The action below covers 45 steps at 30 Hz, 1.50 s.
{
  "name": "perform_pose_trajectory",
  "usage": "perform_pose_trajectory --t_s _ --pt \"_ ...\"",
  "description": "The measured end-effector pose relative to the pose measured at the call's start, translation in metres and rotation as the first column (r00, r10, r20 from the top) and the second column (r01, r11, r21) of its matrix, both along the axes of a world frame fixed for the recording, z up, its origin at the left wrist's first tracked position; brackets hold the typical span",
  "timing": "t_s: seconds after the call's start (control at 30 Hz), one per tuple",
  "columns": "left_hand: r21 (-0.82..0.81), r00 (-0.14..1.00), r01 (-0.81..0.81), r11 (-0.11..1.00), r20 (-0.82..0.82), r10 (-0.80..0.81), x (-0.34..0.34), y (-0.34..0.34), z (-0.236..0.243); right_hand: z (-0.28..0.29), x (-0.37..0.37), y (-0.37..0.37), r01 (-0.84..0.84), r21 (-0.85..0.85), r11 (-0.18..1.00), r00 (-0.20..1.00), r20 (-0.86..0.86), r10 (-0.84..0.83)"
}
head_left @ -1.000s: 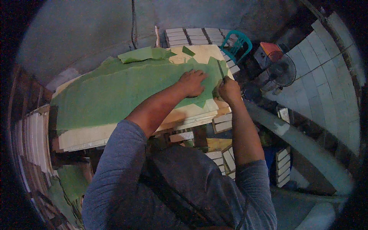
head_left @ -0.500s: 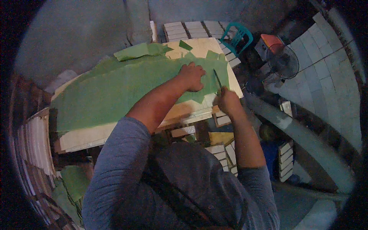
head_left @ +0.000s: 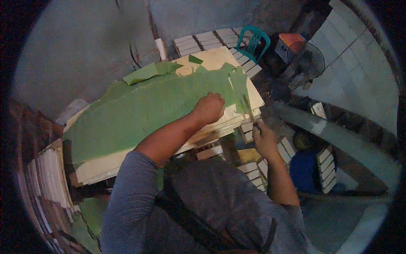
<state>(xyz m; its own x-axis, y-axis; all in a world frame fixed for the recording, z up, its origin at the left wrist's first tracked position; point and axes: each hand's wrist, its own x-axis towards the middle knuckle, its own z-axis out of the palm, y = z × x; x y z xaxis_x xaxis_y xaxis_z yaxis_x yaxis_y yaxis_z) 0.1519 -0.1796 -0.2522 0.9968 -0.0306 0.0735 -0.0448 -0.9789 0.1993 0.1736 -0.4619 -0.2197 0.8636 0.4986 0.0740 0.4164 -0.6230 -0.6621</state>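
The green sheet (head_left: 139,112) spreads over the pale worktop (head_left: 213,57) toward nine o'clock from the left hand (head_left: 209,109), whose fingers curl above it — pinching or not, I can't tell — while, at four o'clock, the right hand's (head_left: 265,139) fingers grip a slim, blurred tool (head_left: 250,113).

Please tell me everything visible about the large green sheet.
The green sheet is long and thin-looking, like paper or veneer, with a ragged far edge. It lies flat on pale boards. Near its right end, a pale gap sets off a narrow green strip. The left hand appears to rest on the sheet.
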Motion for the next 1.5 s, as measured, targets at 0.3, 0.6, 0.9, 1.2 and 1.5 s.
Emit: perform_pose_trajectory --t_s 0.3,0.6,0.9,1.2,1.5 --pt "-0.689 0.785 -0.385 0.614 0.106 0.610 -0.018 0.025 0.034 -0.016 0.091 0.081 0.123 -0.127 0.984 0.968 0.234 -0.091" --pt "-0.365 0.143 -0.635 0.681 0.811 0.568 -0.117 0.159 0.105 -0.034 0.038 0.159 -0.313 0.097 0.945 0.943 0.153 0.297" --pt "-0.153 0.745 0.125 0.980 0.667 0.009 -0.072 0.007 0.027 0.021 -0.003 0.169 0.054 0.700 0.712 0.979 -0.177 0.100" --pt "0.077 0.956 -0.141 0.987 0.270 0.116 -0.124 0.050 -0.014 0.004 0.116 0.110 0.359 0.554 0.751 0.908 -0.394 -0.143" --pt "-0.021 0.997 -0.078 0.997 0.014 0.079 -0.099 0.067 -0.006 -0.035 0.170 0.079 0.440 0.302 0.846 0.832 0.217 -0.510"
